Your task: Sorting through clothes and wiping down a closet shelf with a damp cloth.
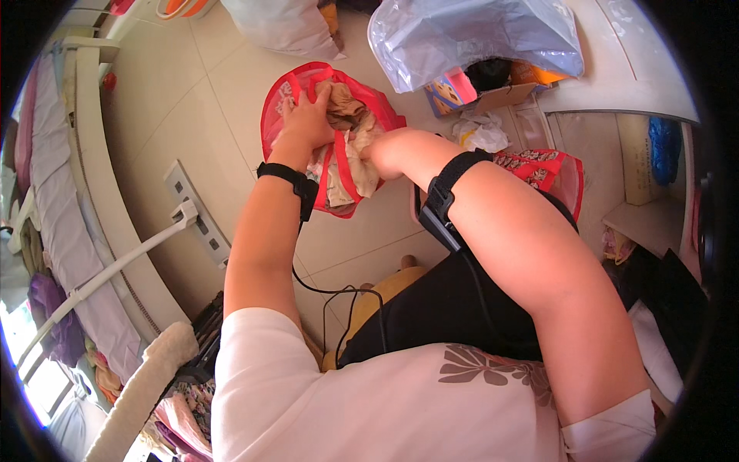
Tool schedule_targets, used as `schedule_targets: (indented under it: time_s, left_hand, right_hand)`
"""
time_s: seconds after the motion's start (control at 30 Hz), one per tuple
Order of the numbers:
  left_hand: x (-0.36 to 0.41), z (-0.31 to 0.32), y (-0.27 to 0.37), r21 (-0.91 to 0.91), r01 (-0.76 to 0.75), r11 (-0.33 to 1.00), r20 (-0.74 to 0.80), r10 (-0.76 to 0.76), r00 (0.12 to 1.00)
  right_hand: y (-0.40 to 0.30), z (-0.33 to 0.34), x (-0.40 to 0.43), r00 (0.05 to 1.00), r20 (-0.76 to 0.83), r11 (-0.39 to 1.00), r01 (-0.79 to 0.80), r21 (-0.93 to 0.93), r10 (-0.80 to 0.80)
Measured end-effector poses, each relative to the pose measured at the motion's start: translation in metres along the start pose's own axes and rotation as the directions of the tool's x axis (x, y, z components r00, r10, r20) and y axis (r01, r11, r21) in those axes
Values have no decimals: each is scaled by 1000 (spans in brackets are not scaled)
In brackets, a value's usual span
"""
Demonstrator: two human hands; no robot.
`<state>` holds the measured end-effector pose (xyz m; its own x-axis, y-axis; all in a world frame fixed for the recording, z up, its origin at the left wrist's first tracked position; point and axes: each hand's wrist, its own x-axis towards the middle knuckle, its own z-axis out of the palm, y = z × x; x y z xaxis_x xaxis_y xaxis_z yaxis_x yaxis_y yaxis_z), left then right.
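Note:
A red bag [269,118] with a mesh-like side stands on the tiled floor, filled with crumpled beige and brown cloth or soft packaging [365,173]. A red strap [345,167] crosses over the contents. My left hand [312,118] rests at the bag's left side, fingers spread over the strap and the brown cloth [344,104]. From the right, my right hand [385,155] reaches into the bag's opening. Its fingers are hidden among the contents, so its hold does not show. Black bands with small devices and cables circle both forearms.
A white plastic bag [277,26] lies beyond the red bag. To the right are a clear plastic cover [473,37], an open cardboard box [502,95] and a red patterned bag [537,170]. A power strip [196,213] and a white pole [133,257] are at left.

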<state>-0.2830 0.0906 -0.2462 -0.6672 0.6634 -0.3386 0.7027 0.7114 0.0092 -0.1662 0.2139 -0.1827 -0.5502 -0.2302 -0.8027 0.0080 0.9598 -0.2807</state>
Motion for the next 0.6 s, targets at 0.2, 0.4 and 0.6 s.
schedule_targets:
  time_s: [0.2,0.4,0.6]
  left_hand:
    - [-7,3,5,55,-75,996,-81,79,994]
    - [-18,10,21,-198,-244,949,-308,176,935]
    - [-74,-35,43,-730,-254,635,-418,-120,900]
  right_hand:
    - [0,-2,-4,995,95,1000,-12,-15,14]
    - [5,11,8,995,-25,990,-93,103,96]
    - [-4,-5,-3,989,-105,988,119,101,-108]
